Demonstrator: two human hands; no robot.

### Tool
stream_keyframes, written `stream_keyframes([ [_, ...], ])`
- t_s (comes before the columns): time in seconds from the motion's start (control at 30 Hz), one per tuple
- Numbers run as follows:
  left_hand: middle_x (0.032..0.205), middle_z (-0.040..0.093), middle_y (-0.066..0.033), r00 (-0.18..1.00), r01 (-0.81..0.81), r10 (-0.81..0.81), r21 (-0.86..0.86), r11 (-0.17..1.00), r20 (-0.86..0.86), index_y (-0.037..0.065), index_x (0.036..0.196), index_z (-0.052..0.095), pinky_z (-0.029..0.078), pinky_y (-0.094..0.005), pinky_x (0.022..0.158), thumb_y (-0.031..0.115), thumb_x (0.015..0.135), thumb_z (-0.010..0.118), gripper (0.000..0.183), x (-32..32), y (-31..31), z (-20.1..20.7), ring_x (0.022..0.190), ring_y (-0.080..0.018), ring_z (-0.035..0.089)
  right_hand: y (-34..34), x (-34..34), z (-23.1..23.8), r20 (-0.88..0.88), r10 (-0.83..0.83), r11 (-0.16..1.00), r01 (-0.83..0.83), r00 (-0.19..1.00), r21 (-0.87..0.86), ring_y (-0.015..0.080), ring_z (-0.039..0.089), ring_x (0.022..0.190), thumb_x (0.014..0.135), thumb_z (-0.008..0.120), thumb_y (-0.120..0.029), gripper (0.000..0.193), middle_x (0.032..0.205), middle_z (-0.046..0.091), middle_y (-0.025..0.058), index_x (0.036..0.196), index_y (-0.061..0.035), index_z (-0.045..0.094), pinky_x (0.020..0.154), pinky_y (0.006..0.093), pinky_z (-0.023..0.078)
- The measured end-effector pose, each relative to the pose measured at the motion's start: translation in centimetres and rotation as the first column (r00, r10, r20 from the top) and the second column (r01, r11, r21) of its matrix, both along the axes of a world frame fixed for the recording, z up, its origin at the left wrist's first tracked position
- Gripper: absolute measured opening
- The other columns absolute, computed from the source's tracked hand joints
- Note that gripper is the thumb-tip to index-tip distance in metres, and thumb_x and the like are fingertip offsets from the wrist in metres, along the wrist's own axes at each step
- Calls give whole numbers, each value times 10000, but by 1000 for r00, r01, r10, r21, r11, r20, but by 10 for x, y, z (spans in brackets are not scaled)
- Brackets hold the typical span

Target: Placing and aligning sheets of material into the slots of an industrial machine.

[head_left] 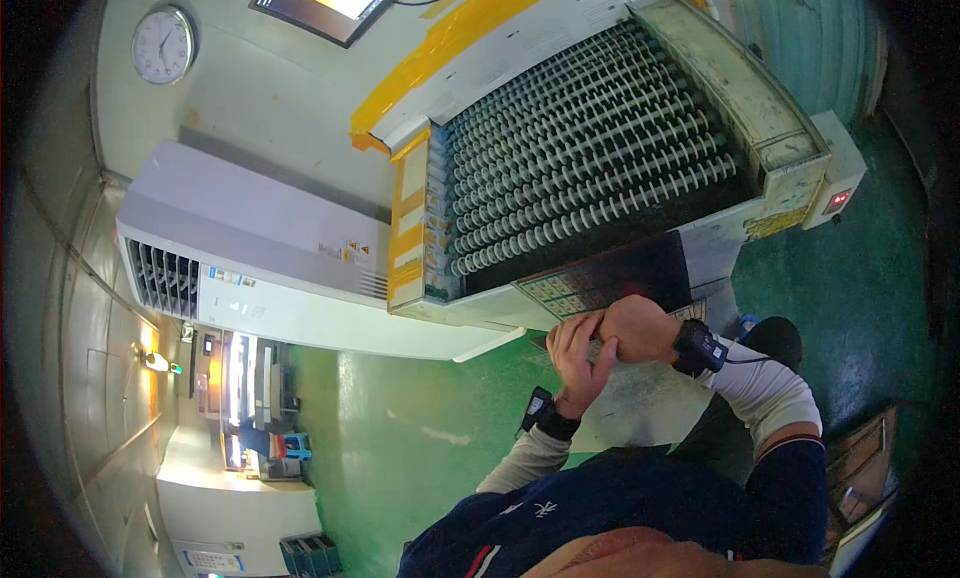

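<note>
My left hand (580,358) and my right hand (642,330) meet in front of the near side of a roller conveyor (590,148). The left hand's fingers are stretched out beside the right hand, with the thumb apart, and nothing shows in it. My right hand is rounded like a fist; its fingertips are hidden, so what it may hold cannot be made out. Each wrist wears a black strapped device (700,348). Just beyond the hands is a dark panel (640,273) on the conveyor's side. Rows of pale discs on shafts fill the conveyor bed.
A white air conditioner (260,228) stands left of the conveyor. A control box with a red display (840,200) is on its right end. A wall clock (164,45) and a screen (325,3) are at the back. Wooden frames (865,468) lie at the lower right.
</note>
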State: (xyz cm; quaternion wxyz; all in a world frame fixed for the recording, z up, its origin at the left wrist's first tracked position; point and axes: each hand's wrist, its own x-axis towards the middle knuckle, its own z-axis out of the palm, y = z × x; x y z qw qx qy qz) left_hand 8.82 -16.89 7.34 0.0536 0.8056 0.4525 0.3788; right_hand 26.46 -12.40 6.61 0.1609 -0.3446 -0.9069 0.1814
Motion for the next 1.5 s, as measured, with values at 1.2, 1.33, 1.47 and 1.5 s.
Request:
stream_keyframes([
  [1.2,1214,702,-115,1000,24,-24,-5,1000,9,53,1274,697,420,-468,1023,305,895,744,458,-11,20,-4,1107,-331,632,18,-10,2,-3,-30,1000,30,1000,-6,394,740,780,745,695,-232,180,783,734,192,723,-63,750,729,512,588],
  [1.33,1225,699,-115,1000,25,-24,-5,1000,13,52,1283,695,418,-467,1028,297,891,748,465,-13,23,-3,1127,-324,631,22,-11,2,-19,-32,994,33,999,101,394,744,789,734,705,-214,159,794,737,196,727,-62,751,735,507,592],
  [1.47,1230,701,-112,1000,15,-14,-46,999,15,49,1287,694,416,-465,1031,288,896,744,461,-14,27,-1,1146,-317,628,25,-9,8,14,-36,999,36,999,1,392,743,782,735,712,-207,161,791,736,193,730,-49,745,731,503,592],
  [1.5,1230,701,-112,1000,17,-17,-28,999,9,49,1287,694,416,-465,1031,288,896,744,461,-14,28,-1,1146,-317,628,25,-9,10,18,-42,999,42,999,-7,392,741,778,735,713,-206,162,786,734,191,731,-47,743,731,504,592],
])
